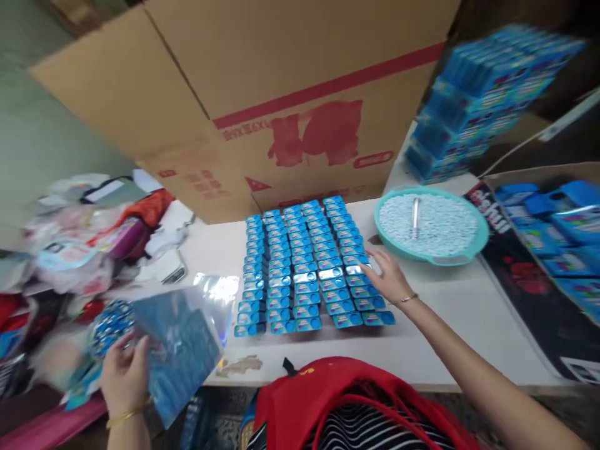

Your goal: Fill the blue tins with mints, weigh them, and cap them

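Observation:
My right hand (388, 278) is at the right-hand column of small blue boxes (304, 269), which stand packed in several columns on the white table. Its thumb and fingers are spread, with the tips touching or just over the box tops. On the left, my left hand (125, 372) is closed, its fingers curled and somewhat blurred, and what they hold I cannot make out. Beside it, a blue see-through plastic bag or sheet (180, 350) hangs over the table's front edge. A clear shiny film (218, 294) lies behind that.
A large cardboard box (300, 81) stands behind the boxes. At right are a teal basin (438, 259) of small white pieces with a shiny tube (415, 215), stacked blue packs (482, 100) and a carton of blue boxes (562, 231). Mixed bags (75, 250) crowd the left.

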### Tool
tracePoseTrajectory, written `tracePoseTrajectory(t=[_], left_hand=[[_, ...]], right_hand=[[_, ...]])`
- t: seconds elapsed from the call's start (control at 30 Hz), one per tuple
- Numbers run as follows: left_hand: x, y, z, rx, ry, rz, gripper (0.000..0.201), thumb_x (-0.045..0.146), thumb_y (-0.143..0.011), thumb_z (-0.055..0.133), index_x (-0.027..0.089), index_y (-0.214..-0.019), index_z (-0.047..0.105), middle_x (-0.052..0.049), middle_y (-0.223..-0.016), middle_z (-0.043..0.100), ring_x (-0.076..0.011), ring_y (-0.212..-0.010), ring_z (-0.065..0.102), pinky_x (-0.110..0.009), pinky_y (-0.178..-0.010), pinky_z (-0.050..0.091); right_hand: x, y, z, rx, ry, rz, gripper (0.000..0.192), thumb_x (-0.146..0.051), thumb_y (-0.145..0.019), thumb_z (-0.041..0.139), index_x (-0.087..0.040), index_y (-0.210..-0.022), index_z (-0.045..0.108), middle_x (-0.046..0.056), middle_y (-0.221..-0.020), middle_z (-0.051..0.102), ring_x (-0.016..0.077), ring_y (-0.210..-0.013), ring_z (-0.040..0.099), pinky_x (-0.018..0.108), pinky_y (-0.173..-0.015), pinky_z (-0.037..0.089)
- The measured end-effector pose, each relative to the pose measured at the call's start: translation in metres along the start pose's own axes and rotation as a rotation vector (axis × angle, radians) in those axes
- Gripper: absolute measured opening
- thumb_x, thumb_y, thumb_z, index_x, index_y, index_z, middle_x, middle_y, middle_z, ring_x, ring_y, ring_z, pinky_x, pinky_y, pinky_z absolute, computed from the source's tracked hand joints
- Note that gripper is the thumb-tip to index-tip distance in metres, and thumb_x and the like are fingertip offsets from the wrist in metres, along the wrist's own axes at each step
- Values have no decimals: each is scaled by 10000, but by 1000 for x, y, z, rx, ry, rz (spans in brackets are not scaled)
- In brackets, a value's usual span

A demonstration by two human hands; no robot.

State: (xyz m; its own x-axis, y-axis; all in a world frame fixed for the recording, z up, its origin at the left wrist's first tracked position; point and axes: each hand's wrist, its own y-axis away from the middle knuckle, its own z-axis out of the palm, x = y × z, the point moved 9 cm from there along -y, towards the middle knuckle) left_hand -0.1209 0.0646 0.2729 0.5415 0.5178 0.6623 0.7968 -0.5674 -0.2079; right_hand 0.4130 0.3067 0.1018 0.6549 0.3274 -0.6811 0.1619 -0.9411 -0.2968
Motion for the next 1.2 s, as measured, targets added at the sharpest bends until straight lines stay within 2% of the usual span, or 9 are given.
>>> tracePoseTrajectory(t=[0.2,0.33,0.43,0.53,0.63,0.77,0.9,1.0,1.2], left_hand=[[77,63,-34,-170,297,-141,660,486,-454,818,207,-1018,621,11,-724,665,-136,-620,593,-195,-519,462],[95,100,-32,-134,383,-127,637,451,-468,832,189,-1007,616,8,-723,664,-122,-586,587,-192,-508,468],[75,108,-16,-112,439,-164,671,460,-451,833,176,-1012,599,7,-714,659,-132,-598,597,-209,-532,488],[61,108,13,-223,406,-140,700,518,-547,773,163,-1113,564,-41,-811,681,-187,-713,645,-293,-649,539],[92,102,32,-229,158,221,756,524,-695,677,157,-1313,441,-154,-1192,605,-300,-1131,567,-458,-960,455],[159,111,84,-272,-188,822,817,506,-786,612,184,-1443,250,-165,-1499,293,-340,-1431,105,-560,-1144,91],[177,109,162,-651,-228,1030,552,501,-860,514,208,-1320,429,-126,-1369,489,-328,-1367,300,-592,-1126,32],[174,96,204,-936,-156,980,310,429,-934,382,197,-967,585,-54,-974,656,-201,-970,594,-455,-1044,320],[185,86,274,-1253,40,878,303,400,-938,349,191,-825,538,-13,-780,590,-137,-707,532,-251,-649,394]], right_hand=[[-197,-37,29,-179,-380,-318,795,-560,-770,613,-177,-1417,355,134,-1512,299,287,-1422,178,498,-1126,208],[-251,-26,7,-370,-459,-421,807,-565,-742,646,-230,-1418,361,99,-1469,392,291,-1365,305,510,-1116,186],[-252,-2,4,-578,-497,-435,623,-521,-767,643,-241,-1305,503,79,-1281,586,242,-1109,554,369,-941,405],[-237,16,16,-725,-435,-411,292,-401,-854,582,-187,-1041,648,50,-912,684,173,-817,601,252,-710,411],[-226,20,31,-802,-395,-392,260,-276,-930,446,-143,-786,616,20,-702,598,124,-663,526,223,-615,349],[-229,8,49,-888,-335,-445,282,-271,-931,425,-147,-712,554,-1,-661,531,112,-628,457,224,-593,314],[-235,-13,66,-1027,-333,-487,274,-284,-924,425,-148,-726,557,-21,-642,502,101,-609,423,216,-582,315],[-223,-33,76,-1121,-339,-417,294,-317,-912,444,-138,-714,567,-31,-633,488,93,-605,424,206,-573,325],[-151,-67,84,-1084,-272,-92,218,-292,-878,497,-138,-923,645,4,-789,629,129,-732,551,204,-624,407]])
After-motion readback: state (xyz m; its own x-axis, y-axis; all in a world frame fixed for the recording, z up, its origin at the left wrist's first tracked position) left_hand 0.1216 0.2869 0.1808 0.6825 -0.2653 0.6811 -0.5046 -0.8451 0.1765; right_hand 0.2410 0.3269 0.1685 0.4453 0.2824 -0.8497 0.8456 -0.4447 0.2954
